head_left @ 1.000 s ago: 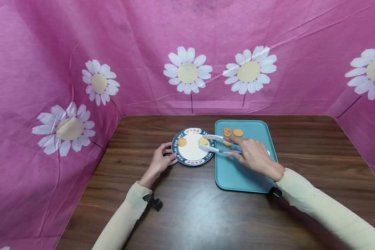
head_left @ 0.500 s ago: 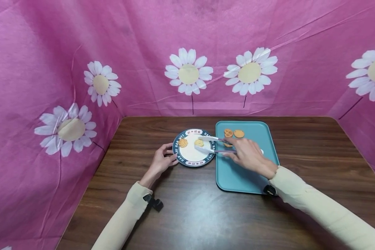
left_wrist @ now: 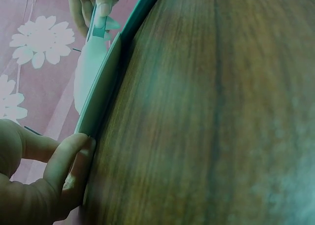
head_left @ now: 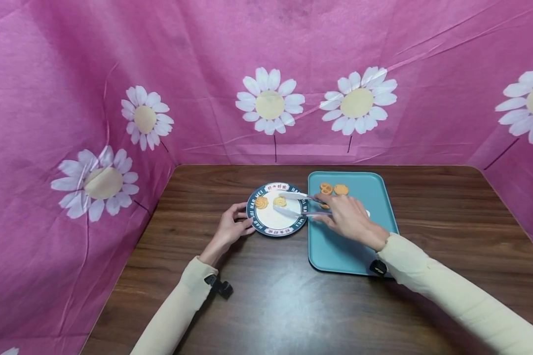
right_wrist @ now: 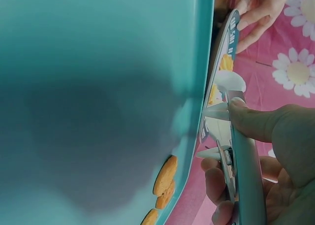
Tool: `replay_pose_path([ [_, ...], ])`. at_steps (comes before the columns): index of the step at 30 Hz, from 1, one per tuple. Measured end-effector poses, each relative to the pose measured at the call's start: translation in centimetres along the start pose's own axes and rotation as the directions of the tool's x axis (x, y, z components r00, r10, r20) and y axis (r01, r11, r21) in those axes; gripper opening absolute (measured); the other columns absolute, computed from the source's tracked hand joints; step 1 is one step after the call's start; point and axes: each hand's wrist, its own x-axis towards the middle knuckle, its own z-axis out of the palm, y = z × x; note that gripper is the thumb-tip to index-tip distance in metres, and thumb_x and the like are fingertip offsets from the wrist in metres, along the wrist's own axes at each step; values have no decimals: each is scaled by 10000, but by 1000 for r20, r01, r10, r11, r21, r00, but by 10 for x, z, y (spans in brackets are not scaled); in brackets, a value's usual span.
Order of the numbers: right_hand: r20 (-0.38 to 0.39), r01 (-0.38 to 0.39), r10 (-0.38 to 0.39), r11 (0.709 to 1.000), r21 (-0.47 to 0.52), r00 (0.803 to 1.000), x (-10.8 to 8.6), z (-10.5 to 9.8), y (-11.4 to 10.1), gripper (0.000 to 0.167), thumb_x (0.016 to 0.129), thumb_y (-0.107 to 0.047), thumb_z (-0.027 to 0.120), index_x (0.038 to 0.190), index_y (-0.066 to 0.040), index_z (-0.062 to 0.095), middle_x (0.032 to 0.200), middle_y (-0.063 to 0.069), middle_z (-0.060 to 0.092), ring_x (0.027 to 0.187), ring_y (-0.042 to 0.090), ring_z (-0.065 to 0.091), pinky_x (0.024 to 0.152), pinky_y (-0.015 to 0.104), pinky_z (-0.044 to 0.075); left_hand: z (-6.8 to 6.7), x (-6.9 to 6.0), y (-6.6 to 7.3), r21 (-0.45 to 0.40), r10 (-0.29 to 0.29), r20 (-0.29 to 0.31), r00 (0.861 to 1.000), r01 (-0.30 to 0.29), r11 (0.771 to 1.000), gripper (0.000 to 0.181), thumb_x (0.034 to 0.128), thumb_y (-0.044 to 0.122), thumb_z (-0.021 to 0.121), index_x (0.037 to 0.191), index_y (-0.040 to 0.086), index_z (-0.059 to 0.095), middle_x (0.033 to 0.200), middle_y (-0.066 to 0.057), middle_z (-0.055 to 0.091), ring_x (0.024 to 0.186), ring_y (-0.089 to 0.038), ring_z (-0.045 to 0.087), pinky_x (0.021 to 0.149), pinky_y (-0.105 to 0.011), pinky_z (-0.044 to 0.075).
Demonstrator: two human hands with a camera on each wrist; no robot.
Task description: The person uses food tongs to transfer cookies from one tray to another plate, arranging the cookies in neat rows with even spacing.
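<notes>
My left hand (head_left: 232,226) holds the left rim of a round plate (head_left: 279,223), white with a dark blue lettered border. In the left wrist view its thumb and fingers meet at the plate's edge. My right hand (head_left: 350,218) grips a pair of tongs (head_left: 316,214), reaching over the plate from the right. The tongs' white tips are spread apart. Between them a pale round cookie (head_left: 280,201) lies on the plate, close to the upper tip; contact is unclear. A swirled golden cookie (head_left: 261,202) lies left of it.
A turquoise tray (head_left: 351,256) stands just right of the plate, beneath my right hand. Near its back left corner lie a pretzel-shaped cookie (head_left: 326,188), a round cookie (head_left: 341,189) and another partly hidden by the hand. A pink flowered cloth (head_left: 204,118) hangs behind the wooden table (head_left: 248,305).
The tongs and my right hand have moved left over the plate. The pale cookie has shifted left, nearer the swirled one, and the tips have spread from it. My left hand stays put.
</notes>
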Motion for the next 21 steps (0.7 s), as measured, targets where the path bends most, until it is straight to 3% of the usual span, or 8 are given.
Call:
replay_pose_path([
  [21,19,-9,9,1000,21,1000,8,6,0,567,908,-371,814,1380,-101,651,699,26,513,540,153,427,364,225,326,0,1,-2,-24,-8,2,1000,8,1000,592,984,-75,621,1531,87,463,1335,-260,563,973,-219,686,884,-283,694],
])
